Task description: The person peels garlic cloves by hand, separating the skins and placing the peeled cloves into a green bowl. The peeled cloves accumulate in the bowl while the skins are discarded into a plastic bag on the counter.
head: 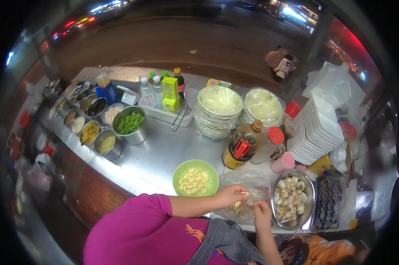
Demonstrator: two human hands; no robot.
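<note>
My left hand [232,196] pinches a pale garlic clove [240,200] between its fingers, above a clear plastic bag [244,180] with garlic skins in it. Close by on the right, my right hand [261,212] has its thumb and fingertips together over the same bag; whether it grips a bit of skin is too small to tell. Left of the bag, a green bowl [178,175] holds peeled cloves [193,181]. On the right stands a steel bowl [313,198] of whole garlic bulbs [289,197].
Beyond the bag stand a large brown bottle [241,145], a pink cup [283,162] and stacked white foam containers [313,135]. Plastic-wrapped bowls [216,116] are stacked further back. A steel pot of chopped greens [130,124] and several seasoning containers line the left. Bottles stand in a white tray [183,122].
</note>
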